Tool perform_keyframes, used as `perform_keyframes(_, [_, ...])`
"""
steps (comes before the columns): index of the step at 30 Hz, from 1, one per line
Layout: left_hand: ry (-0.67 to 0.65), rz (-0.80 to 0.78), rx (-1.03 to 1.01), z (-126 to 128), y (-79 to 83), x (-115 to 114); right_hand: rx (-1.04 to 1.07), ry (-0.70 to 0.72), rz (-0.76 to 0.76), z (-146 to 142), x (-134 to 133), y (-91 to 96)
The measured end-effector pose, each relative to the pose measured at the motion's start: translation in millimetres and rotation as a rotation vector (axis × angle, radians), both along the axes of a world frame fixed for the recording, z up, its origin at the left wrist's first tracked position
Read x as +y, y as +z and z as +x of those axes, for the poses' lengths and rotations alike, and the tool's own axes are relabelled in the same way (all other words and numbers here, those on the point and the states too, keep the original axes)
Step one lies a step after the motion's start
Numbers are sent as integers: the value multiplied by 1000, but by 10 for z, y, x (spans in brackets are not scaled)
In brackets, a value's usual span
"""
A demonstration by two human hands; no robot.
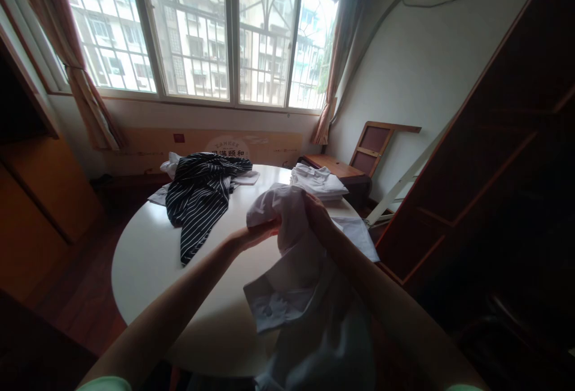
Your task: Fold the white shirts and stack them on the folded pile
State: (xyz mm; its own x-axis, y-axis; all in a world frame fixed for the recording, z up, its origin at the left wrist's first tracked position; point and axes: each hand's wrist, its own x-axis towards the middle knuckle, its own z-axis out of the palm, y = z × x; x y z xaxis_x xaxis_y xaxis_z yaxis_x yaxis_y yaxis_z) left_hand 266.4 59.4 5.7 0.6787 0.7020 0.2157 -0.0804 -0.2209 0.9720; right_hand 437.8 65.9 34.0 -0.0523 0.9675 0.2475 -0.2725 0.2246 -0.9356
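Observation:
A white shirt (291, 265) is bunched up between my hands above the round table, and its lower part hangs toward me, blurred. A cuff or similar stitched end (274, 304) spreads out below my hands. From the left, my left hand (260, 232) grips the bunched cloth, its fingers partly covered by the fabric. My right hand (318, 211) is closed on the shirt's upper right side. To the left lies a crumpled black garment with white stripes (202, 193). Folded white clothes (320, 181) are stacked beyond my right hand.
The round white table (144, 259) stands before a barred window (193, 38). Another piece of white cloth (357, 235) hangs over its right edge. Behind it are a wooden chair (368, 148) and a white stepladder (408, 175). A dark wooden panel (471, 157) leans in from the right.

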Motion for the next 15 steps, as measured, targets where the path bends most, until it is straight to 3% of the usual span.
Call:
perform_keyframes(3, [127,-91,-189,87,-20,-18,-27,58,-27,-57,-58,36])
perform_keyframes(6, [266,-108,-389,44,-23,16,-6,-12,-11,19,-64,83])
perform_keyframes(8, [275,-145,-467,-26,-4,63,-9,-65,4,122,-46,113])
perform_keyframes(12, [285,-281,-489,-115,50,123,-127,-40,-16,302,1,140])
perform_keyframes(15, [281,-244,-375,-132,64,75,-147,-37,-29,349,31,164])
